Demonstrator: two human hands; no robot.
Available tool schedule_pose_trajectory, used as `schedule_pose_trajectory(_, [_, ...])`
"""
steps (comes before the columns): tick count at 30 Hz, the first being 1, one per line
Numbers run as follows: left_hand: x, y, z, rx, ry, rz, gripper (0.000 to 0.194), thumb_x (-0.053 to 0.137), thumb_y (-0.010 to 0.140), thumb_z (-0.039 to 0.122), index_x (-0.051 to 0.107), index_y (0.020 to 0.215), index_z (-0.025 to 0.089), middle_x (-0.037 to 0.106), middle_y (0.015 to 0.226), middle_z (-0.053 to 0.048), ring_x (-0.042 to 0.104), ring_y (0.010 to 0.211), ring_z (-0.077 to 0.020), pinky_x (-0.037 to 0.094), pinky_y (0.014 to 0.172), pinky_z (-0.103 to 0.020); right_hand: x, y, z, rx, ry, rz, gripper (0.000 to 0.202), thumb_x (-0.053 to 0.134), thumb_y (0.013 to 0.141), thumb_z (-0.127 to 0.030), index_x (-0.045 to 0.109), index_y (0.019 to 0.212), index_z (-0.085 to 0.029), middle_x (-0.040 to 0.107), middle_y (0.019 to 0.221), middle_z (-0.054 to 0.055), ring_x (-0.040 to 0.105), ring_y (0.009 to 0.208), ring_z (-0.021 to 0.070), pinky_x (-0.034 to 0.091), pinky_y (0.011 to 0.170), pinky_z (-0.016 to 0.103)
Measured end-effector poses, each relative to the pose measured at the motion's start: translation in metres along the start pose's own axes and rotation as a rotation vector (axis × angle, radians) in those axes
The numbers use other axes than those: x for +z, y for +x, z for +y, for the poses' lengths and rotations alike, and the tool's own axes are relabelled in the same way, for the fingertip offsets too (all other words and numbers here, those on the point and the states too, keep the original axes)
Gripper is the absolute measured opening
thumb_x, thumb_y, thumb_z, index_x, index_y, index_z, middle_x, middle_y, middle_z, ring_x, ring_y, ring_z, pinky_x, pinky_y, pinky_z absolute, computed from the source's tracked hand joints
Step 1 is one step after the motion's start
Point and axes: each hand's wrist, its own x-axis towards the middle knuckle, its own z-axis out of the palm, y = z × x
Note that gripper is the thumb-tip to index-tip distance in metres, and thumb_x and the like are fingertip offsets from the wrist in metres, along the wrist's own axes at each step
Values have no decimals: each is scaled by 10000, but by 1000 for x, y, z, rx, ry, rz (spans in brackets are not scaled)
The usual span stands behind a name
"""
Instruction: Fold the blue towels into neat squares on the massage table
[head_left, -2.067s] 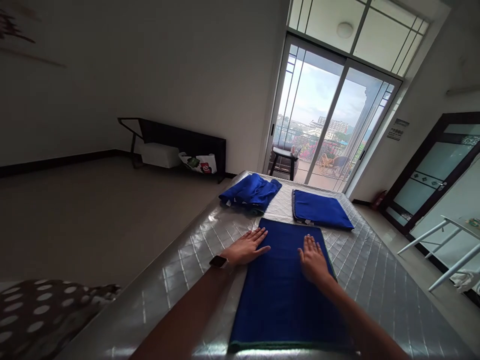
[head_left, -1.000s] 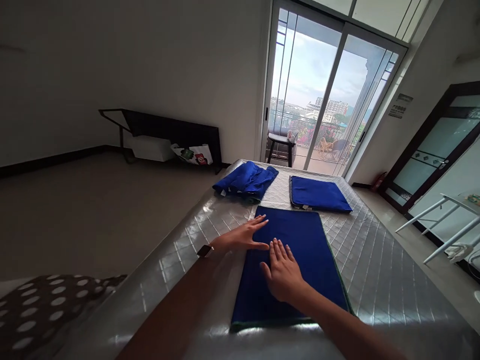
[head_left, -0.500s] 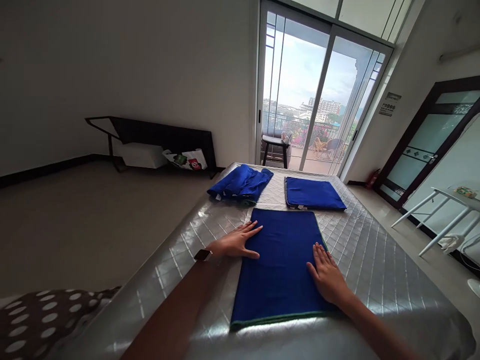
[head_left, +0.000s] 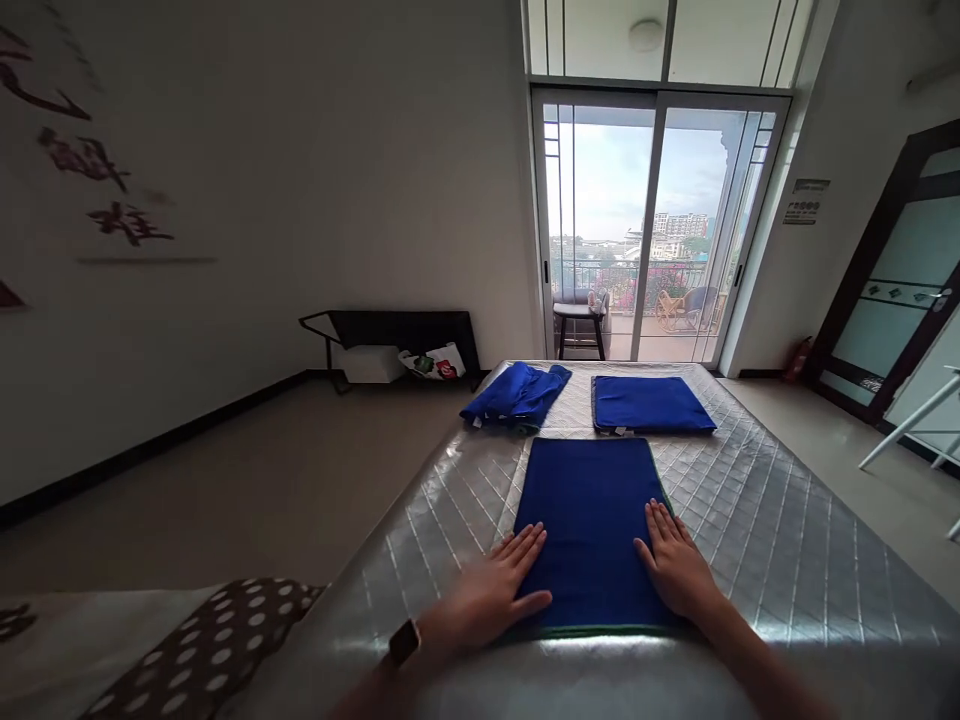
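A dark blue folded cloth [head_left: 589, 530] with green edging lies flat on a silver quilted mattress [head_left: 795, 560]. My left hand [head_left: 499, 590], with a watch on its wrist, rests at the cloth's left edge, thumb spread from the other fingers. At the right edge my right hand [head_left: 675, 560] lies palm down, its thumb apart from the fingers. Neither hand holds anything. Farther back sit a rumpled blue cloth [head_left: 517, 395] on the left and a neatly folded blue cloth [head_left: 652, 405] on the right.
Brown polka-dot fabric [head_left: 217, 640] lies at the lower left. Against the wall stands a black bench [head_left: 405, 328] with a white box [head_left: 371, 364] and a bag [head_left: 435, 362] below. Beyond the mattress are sliding glass doors [head_left: 645, 230]. White table legs [head_left: 911, 420] show at right.
My left hand has slid down the cloth's left edge toward me. My right hand stays near the right edge. The head view has levelled and shifted.
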Motion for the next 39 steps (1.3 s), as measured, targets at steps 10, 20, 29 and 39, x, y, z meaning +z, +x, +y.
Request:
schedule_pose_trajectory(10, [47, -85, 7, -33, 93, 187, 657, 407, 991, 598, 310, 1559, 283, 378, 1576, -74, 453, 1417, -271, 447, 1139, -411, -6, -11, -47, -83, 22, 37, 650, 273, 1004, -406, 323, 1554, -63, 220, 1623, 111, 186, 1525, 231, 163, 1264, 410])
schedule_pose_trajectory(20, [59, -91, 23, -3, 171, 421, 612, 526, 928, 612, 538, 1455, 301, 603, 1423, -73, 626, 1248, -317, 581, 1002, -432, 32, -2, -164, -284, 188, 7, 652, 255, 1030, -435, 310, 1555, -53, 228, 1617, 127, 202, 1523, 232, 175, 1259, 422])
schedule_pose_trajectory(29, [46, -90, 29, 10, 93, 437, 494, 481, 966, 582, 629, 1363, 326, 661, 1361, -39, 648, 1220, -296, 601, 976, -427, 8, -25, -25, 78, 32, 41, 669, 266, 1015, -469, 254, 1581, -113, 194, 1643, 86, 184, 1534, 223, 153, 1259, 456])
schedule_pose_trajectory(39, [44, -72, 16, 7, 83, 487, 405, 418, 1003, 542, 779, 1061, 368, 735, 1237, 0, 706, 1119, -252, 628, 949, -422, -3, -30, -24, 110, 49, 120, 644, 243, 996, -384, 313, 1565, -91, 193, 1638, 82, 155, 1533, 230, 173, 1256, 428])
